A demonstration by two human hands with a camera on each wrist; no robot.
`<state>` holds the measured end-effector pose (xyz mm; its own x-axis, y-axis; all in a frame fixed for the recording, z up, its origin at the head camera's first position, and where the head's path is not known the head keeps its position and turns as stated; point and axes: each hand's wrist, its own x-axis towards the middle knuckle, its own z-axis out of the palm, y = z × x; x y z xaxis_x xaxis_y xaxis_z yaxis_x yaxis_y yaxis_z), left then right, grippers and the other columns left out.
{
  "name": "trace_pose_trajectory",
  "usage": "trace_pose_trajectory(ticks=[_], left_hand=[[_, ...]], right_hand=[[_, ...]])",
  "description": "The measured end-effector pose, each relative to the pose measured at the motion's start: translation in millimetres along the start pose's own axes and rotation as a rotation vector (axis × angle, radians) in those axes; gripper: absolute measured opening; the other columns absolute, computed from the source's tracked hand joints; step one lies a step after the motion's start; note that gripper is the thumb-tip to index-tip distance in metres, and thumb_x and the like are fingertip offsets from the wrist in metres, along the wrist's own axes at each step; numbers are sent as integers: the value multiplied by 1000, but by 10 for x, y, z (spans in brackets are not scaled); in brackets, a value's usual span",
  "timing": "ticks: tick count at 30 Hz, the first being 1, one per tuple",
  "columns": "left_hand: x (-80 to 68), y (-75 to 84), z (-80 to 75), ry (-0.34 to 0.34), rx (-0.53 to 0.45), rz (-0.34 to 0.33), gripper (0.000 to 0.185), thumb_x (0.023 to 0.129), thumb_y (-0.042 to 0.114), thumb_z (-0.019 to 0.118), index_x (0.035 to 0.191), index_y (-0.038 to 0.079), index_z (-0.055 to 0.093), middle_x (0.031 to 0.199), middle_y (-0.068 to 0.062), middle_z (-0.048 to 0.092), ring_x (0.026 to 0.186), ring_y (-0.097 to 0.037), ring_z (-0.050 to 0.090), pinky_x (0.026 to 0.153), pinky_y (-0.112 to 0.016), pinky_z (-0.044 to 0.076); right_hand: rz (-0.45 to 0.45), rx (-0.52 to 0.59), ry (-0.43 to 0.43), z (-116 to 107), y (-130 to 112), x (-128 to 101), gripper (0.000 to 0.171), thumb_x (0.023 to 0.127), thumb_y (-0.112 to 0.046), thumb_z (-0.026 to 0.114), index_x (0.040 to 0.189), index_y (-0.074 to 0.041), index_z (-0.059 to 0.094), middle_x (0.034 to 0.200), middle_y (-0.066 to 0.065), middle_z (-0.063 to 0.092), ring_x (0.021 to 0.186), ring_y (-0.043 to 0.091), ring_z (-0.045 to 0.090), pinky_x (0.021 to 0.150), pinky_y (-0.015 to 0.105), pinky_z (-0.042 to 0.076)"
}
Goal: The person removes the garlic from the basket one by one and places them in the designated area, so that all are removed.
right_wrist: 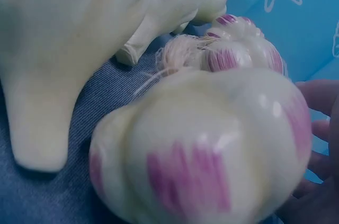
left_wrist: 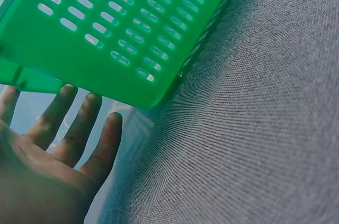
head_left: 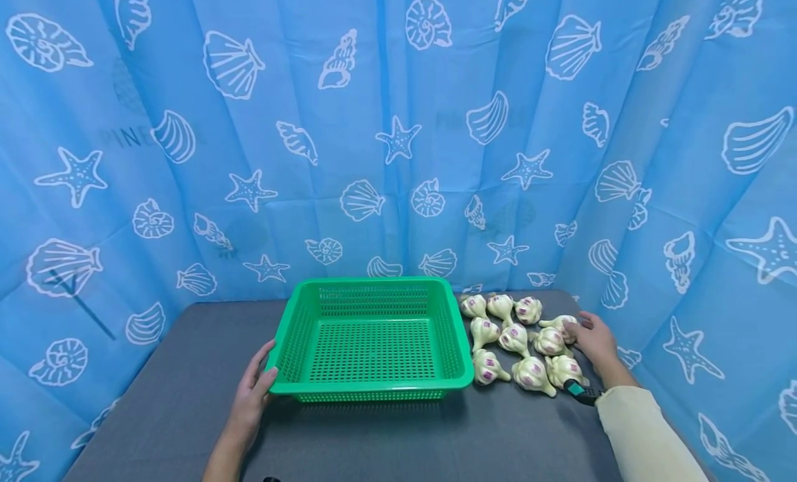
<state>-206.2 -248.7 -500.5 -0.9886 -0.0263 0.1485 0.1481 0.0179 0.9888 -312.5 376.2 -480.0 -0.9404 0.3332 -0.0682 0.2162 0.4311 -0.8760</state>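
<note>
A green plastic basket (head_left: 373, 385) with slotted walls stands on the table, with nothing in it. At its left side is my left hand (head_left: 250, 393), thumb and fingertips against the rim; in the left wrist view the fingers (left_wrist: 77, 128) reach out fairly straight below the basket's edge. To the basket's right lie several garlic bulbs (head_left: 514, 337), whitish with purple patches. My right hand (head_left: 596, 340) reaches over the far-right garlic bulb (head_left: 563, 324), fingertips at its edge. In the right wrist view a near garlic bulb (right_wrist: 201, 150) hides part of the fingers (right_wrist: 318, 94).
A grey cloth covers the table (head_left: 373, 447). Blue curtains (head_left: 398, 171) with white shell and starfish prints hang behind and along both sides. The garlic bulbs lie close together, the nearest ones almost against the basket's right wall.
</note>
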Motion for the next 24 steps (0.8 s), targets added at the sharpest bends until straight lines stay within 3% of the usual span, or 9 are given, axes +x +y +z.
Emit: trace_pose_trajectory(ticks=[10,18,24], left_hand=[[12,22,-30,-2,20,-18,55,107,27,40,155,13,18,149,-23,28,103,-6,55,80,-30,48],[20,11,-71,-26,73,-24,55,107,30,37,157,16,16,152,-23,24,106,1,53,83,-34,47],[10,23,-152,-94,7,-3,55,108,28,31,158,15,10,153,-20,16,110,2,51,84,-31,46]], right_hand=[[-19,15,14,-32,3,-70,74,100,-36,50,152,6,17,150,35,21,130,49,34,93,52,43],[-151,-165,81,-81,-25,-230,64,100,-34,51,145,9,32,143,36,34,128,51,34,99,57,33],[-255,-238,98,-37,-44,-401,57,100,-28,54,140,9,39,137,35,40,125,51,38,95,59,36]])
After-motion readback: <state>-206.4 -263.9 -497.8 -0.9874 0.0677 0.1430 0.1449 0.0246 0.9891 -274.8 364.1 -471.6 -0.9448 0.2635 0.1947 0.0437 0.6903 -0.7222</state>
